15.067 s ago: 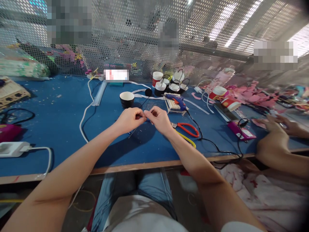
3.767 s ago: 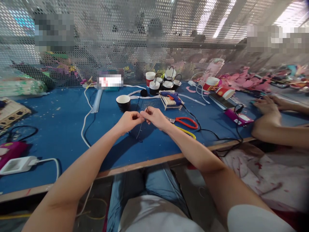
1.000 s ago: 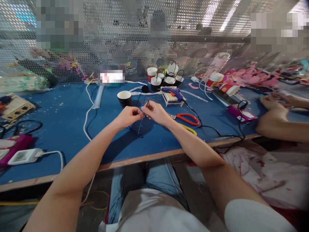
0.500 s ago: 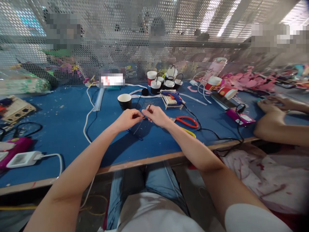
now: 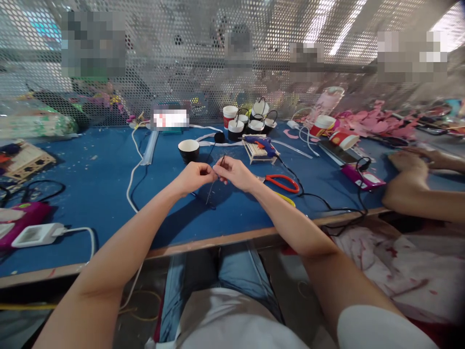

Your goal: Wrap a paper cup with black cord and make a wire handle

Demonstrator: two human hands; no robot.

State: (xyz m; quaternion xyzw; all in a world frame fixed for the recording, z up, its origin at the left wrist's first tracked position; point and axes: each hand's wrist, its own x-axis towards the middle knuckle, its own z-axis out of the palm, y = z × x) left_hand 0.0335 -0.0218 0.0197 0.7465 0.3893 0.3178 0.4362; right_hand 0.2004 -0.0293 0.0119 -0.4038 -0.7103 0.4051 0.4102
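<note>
- Table [image 5: 90, 165]: blue, cluttered; scissors [image 5: 281, 182] just right of the hands.
- Left hand [image 5: 192, 177], right hand [image 5: 236, 172]: both pinched on thin wire [image 5: 211, 186], just in front of black cup [image 5: 189, 150].
- Risk: wire probably slips or kinks if the pinch loosens.

1. The left hand [image 5: 194, 177] and right hand [image 5: 236, 173] meet fingertip to fingertip above the blue table [image 5: 90, 179], both pinching a thin dark wire [image 5: 210, 190].
2. A black cup [image 5: 189, 150] stands just behind the hands.
3. Red-handled scissors [image 5: 281, 182] lie right of the right hand.
4. A blue glue gun [image 5: 259, 142] rests on a small wooden stand.
5. A co-worker's hand [image 5: 407, 162] rests at the table's right end.
</note>
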